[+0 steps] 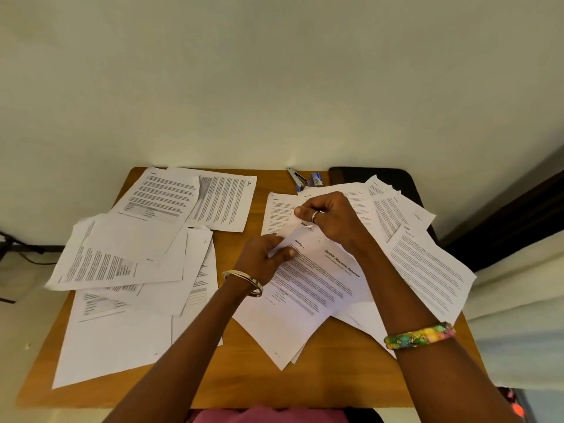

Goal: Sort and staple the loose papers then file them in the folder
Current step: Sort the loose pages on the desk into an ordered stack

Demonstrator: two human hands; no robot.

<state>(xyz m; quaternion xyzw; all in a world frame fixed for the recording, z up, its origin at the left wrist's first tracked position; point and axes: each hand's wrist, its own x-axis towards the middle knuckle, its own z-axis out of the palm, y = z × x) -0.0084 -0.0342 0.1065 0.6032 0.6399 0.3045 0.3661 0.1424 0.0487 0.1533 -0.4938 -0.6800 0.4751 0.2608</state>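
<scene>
Pale plaster wall rises behind a small wooden bench (244, 377) that is nearly buried under loose white printed sheets. One spread of sheets (128, 257) fans over the left half, another (427, 264) over the right, and a thin stack headed with a slanted title (308, 297) lies near the middle, just in front of the person. A blue and silver stapler (298, 179) sits at the far edge with a small blue staple box (317, 179) just beside it, and a dark flat folder-like cover (381, 175) shows at the far right corner, partly under paper.

These sheets look light, limp and slick against one another, so I judge they will slide and fan unless squared and pinched close to a corner, where a staple would also go. Lifted from one edge, a stack would likely droop.

Both forearms reach in from the near side. The left hand (265, 254), a gold bangle at its wrist, has its fingers curled on the stack's upper left edge, thumb under a lifted flap. The right hand (326, 219), wearing a ring, pinches that raised corner between thumb and curled fingers, knuckles arched above the paper. A bright multicoloured bangle (419, 334) circles the right forearm.
</scene>
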